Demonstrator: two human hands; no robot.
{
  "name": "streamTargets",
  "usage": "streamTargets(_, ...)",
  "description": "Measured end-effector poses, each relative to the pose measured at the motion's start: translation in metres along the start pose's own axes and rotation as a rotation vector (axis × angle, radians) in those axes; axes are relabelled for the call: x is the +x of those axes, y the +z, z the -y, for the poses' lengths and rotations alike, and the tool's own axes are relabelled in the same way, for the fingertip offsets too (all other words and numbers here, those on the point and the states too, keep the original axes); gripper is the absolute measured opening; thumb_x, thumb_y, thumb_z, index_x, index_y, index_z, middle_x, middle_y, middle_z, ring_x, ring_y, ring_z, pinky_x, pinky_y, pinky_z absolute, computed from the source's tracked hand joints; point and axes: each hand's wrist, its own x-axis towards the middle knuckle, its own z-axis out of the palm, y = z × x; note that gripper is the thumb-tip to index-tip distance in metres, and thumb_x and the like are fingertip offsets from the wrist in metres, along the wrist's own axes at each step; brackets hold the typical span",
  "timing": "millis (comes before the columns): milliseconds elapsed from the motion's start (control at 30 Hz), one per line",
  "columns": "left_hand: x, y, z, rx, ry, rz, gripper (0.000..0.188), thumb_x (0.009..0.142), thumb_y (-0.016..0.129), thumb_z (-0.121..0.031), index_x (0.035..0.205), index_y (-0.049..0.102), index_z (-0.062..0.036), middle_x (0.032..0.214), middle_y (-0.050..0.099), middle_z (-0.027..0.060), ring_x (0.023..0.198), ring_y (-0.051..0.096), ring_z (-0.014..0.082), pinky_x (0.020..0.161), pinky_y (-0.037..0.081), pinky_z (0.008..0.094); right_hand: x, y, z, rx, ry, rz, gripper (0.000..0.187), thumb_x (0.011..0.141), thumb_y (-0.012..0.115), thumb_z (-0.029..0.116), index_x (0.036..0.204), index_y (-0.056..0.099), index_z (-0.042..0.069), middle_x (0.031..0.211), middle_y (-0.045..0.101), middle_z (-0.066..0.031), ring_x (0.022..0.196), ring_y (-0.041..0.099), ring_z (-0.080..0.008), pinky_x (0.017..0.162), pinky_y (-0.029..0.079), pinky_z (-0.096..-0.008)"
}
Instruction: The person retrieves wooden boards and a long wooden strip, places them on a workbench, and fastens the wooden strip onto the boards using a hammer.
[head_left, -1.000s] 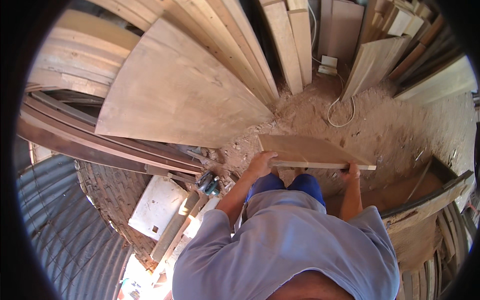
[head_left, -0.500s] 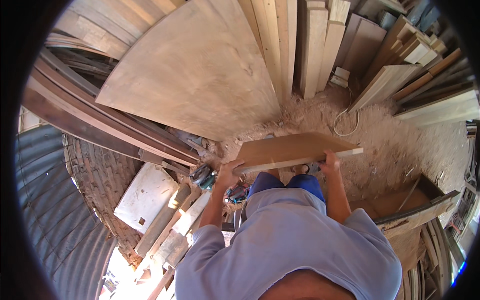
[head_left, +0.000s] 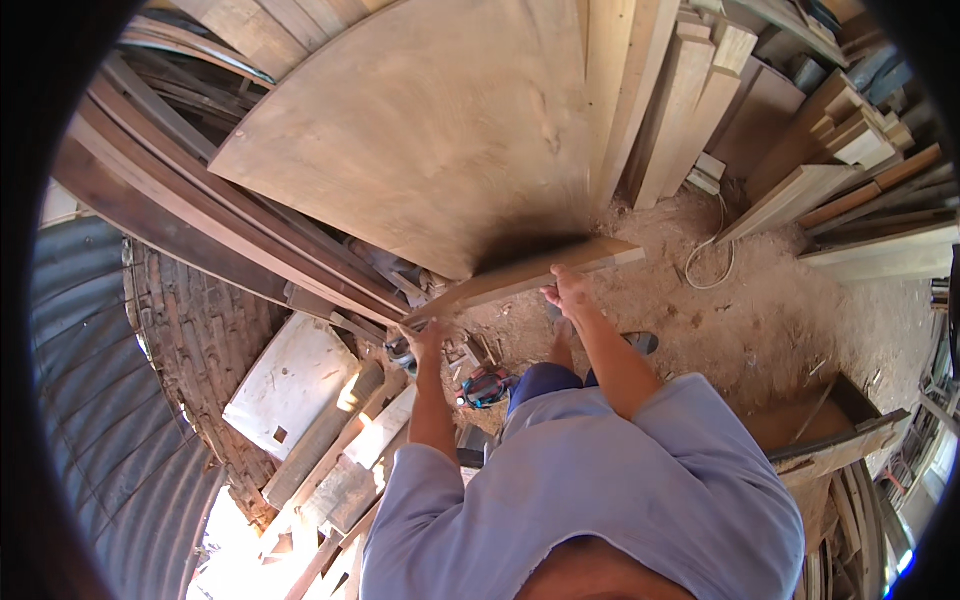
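A wooden board [head_left: 515, 283] is held in front of me, tilted, with its long pale edge toward me. Its far side lies close to the large plywood sheet [head_left: 420, 130] and casts a dark shadow there; I cannot tell if the two touch. My left hand [head_left: 426, 338] is closed at the board's left end, near the long curved planks. Around the near edge, right of the middle, my right hand [head_left: 568, 288] has its fingers closed. The fingers on the far side of the board are hidden.
Tall timber planks [head_left: 685, 110] lean at the back right, near a looped pale cable [head_left: 712, 272]. Long dark planks [head_left: 240, 215] run along the left. A power tool [head_left: 485, 387] lies by my legs. A wooden trough [head_left: 840, 430] stands at the right.
The board has moved away from me and to the left, toward the plywood sheet, and now shows more of its edge. Both hands went with it; my right hand sits farther from its right end.
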Motion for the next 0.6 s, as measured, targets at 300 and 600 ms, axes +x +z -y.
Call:
streamTargets(300,0.040,0.076,0.006,-0.569,0.248,0.706,0.034,0.098,0.043,-0.033,0.120,0.061,-0.0150,0.126,0.060,0.0073,0.130,0.046,0.0215,0.097,0.040,0.0426,0.027,-0.054,0.054,-0.505,-0.281,0.369,0.028,0.095,0.054,0.028,0.115,0.058,0.008,0.094,0.064,-0.0100,0.066,0.061,-0.0181,0.053,0.050,-0.0325)
streamTargets(600,-0.045,0.087,0.017,-0.259,0.316,0.978,0.054,0.080,0.069,-0.032,0.122,0.059,0.0005,0.078,0.068,0.0155,0.060,0.062,0.0206,0.057,0.050,0.0347,0.097,-0.322,-0.032,-1.280,-0.316,-0.050,0.014,0.087,0.061,0.027,0.085,0.058,0.013,0.070,0.055,-0.0051,0.054,0.051,-0.0182,0.045,0.041,-0.0334)
